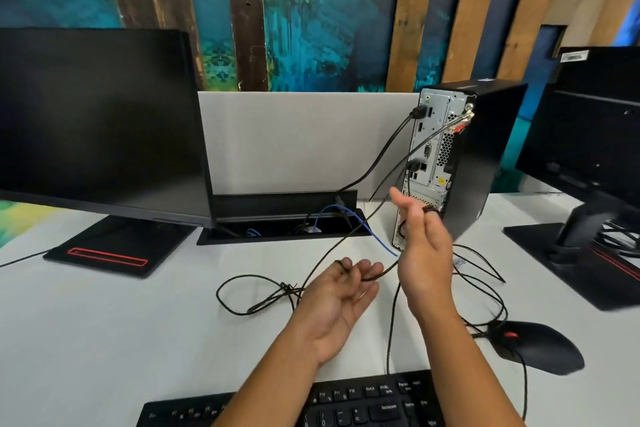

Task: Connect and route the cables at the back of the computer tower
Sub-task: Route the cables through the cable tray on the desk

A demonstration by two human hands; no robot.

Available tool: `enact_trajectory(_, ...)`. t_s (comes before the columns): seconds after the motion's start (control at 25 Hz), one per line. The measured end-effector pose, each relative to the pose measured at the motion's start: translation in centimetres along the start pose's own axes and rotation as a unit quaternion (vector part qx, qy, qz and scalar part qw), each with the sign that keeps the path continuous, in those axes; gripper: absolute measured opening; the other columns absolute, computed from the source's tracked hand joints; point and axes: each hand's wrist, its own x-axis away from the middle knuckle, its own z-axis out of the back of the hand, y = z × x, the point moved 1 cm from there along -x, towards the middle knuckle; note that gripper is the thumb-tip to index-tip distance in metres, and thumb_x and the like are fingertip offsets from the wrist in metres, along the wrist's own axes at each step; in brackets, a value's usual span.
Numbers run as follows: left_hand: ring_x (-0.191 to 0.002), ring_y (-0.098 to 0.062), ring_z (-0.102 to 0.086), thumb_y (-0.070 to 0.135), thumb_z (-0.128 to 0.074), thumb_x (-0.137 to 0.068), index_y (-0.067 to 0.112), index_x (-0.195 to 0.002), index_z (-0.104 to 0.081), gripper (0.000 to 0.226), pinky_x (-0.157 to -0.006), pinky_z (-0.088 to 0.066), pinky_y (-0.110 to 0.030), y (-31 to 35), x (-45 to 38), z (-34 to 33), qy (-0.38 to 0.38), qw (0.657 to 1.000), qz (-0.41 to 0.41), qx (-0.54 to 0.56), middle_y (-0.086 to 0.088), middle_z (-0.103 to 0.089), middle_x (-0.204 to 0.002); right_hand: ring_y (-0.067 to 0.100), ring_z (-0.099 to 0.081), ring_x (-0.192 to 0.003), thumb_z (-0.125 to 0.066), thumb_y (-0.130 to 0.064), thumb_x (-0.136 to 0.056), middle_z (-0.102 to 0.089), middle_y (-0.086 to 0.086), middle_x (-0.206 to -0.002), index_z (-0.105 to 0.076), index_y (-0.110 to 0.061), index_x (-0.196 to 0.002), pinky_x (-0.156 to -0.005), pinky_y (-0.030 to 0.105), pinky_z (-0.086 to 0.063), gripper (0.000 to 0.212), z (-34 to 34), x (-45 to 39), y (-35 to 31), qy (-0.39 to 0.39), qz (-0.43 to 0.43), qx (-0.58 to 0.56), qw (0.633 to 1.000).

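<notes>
Cables [375, 163] are hanging from the rear panel of the tower [485, 156], which is standing on the desk [104, 340]. Left hand [341, 291] is lying palm-up, fingers loosely cradling one thin black lead; right hand [424, 253] is hovering open, holding nothing. Tugging the lead risks unseating plugs or tangling loose loops.

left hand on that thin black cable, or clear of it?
Touching. The head view shows the thin black cable lying across the upturned fingers of the left hand, palm up, fingers relaxed rather than curled round it.
</notes>
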Motion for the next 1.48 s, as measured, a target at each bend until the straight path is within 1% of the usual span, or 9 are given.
enact_trajectory(0.12,-0.098,-0.02,-0.072,0.0,-0.047,-0.1,0.011,-0.098,-0.053,0.012,-0.098,-0.051,-0.034,2.4,0.3,-0.6,-0.009,0.99,-0.078,-0.12,-0.008,-0.075,-0.1,-0.001,-0.065,-0.093,-0.04,-0.029,-0.106,-0.072,-0.012,-0.092,-0.065,-0.024,-0.095,-0.085,0.029,-0.049,0.027,0.1,0.9,2.0,-0.177,0.043,0.254,0.95)
enact_trajectory(0.28,-0.072,-0.013,-0.069,0.017,-0.042,-0.105,0.017,-0.1,-0.057,0.015,-0.073,-0.05,-0.027,6.7,-1.1,-0.4,0.028,0.985,-0.108,-0.13,-0.001,-0.072,-0.085,0.009,-0.06,-0.064,-0.037,-0.036,-0.106,-0.07,-0.002,-0.064,-0.065,-0.022,-0.09,-0.07,0.036,-0.047,0.035,0.7,2.3,2.6,-0.329,-0.104,0.279,0.896)
enact_trajectory(0.52,-0.038,-0.004,-0.043,0.007,-0.034,-0.105,0.015,-0.095,-0.055,0.024,-0.043,-0.045,-0.016,9.3,-4.7,0.7,0.057,0.998,-0.031,0.024,0.001,-0.06,-0.064,0.012,-0.046,-0.047,-0.037,-0.026,-0.103,-0.034,0.0,-0.052,-0.064,-0.013,-0.083,-0.083,0.04,-0.048,0.035,1.4,4.4,-1.4,-0.582,-0.244,-0.138,0.764)
enact_trajectory(0.72,-0.05,-0.005,-0.055,-0.002,-0.041,-0.098,0.007,-0.097,-0.058,0.019,-0.04,-0.043,-0.015,0.1,-5.4,1.9,0.098,0.992,0.079,0.006,0.0,-0.062,-0.069,0.022,-0.068,-0.076,-0.039,-0.022,-0.102,-0.065,0.006,-0.07,-0.059,-0.01,-0.089,-0.084,0.033,-0.053,0.027,-0.8,3.3,-3.1,-0.316,-0.176,-0.385,0.849)
enact_trajectory(0.88,-0.054,-0.015,-0.07,-0.003,-0.047,-0.1,-0.002,-0.095,-0.06,0.014,-0.046,-0.055,-0.02,-2.4,-2.8,1.7,0.113,0.985,0.093,0.095,-0.012,-0.073,-0.072,0.005,-0.061,-0.12,-0.036,-0.018,-0.108,-0.074,0.0,-0.116,-0.057,-0.013,-0.086,-0.107,0.026,-0.04,0.031,-0.7,1.6,-0.2,-0.046,-0.041,-0.112,0.992)
enact_trajectory(1.0,-0.054,-0.008,-0.066,0.011,-0.052,-0.101,0.003,-0.096,-0.063,0.014,-0.053,-0.051,-0.02,0.0,-1.9,2.1,0.138,0.99,0.013,0.016,-0.004,-0.071,-0.068,-0.003,-0.055,-0.119,-0.038,-0.031,-0.106,-0.067,-0.014,-0.123,-0.063,-0.023,-0.095,-0.103,0.024,-0.042,0.029,0.2,1.8,2.6,-0.147,0.036,0.244,0.958)
enact_trajectory(1.12,-0.053,-0.004,-0.062,0.024,-0.052,-0.101,0.017,-0.1,-0.058,0.009,-0.06,-0.044,-0.021,4.0,-1.6,2.6,0.131,0.988,-0.062,-0.046,0.005,-0.07,-0.069,0.01,-0.067,-0.088,-0.037,-0.043,-0.104,-0.074,-0.008,-0.091,-0.063,-0.023,-0.095,-0.087,0.038,-0.052,0.034,0.6,2.9,3.8,-0.29,-0.038,0.387,0.874)
enact_trajectory(1.36,-0.096,-0.023,-0.073,0.048,-0.041,-0.102,0.014,-0.107,-0.066,0.042,-0.092,-0.05,-0.038,6.7,-2.7,3.5,0.022,0.956,0.094,-0.275,-0.012,-0.073,-0.117,0.014,-0.031,-0.044,-0.044,-0.036,-0.1,-0.039,-0.004,-0.045,-0.063,-0.015,-0.079,-0.073,0.033,-0.047,0.035,0.6,4.0,0.6,-0.517,-0.25,0.031,0.818)
enact_trajectory(1.48,-0.079,-0.021,-0.072,0.043,-0.049,-0.098,0.007,-0.1,-0.069,0.041,-0.082,-0.055,-0.035,5.1,-3.4,4.2,0.015,0.949,0.143,-0.279,-0.007,-0.075,-0.102,0.011,-0.033,-0.038,-0.042,-0.027,-0.1,-0.037,-0.003,-0.044,-0.062,-0.013,-0.076,-0.072,0.033,-0.049,0.034,0.8,3.7,-0.4,-0.515,-0.273,-0.125,0.803)
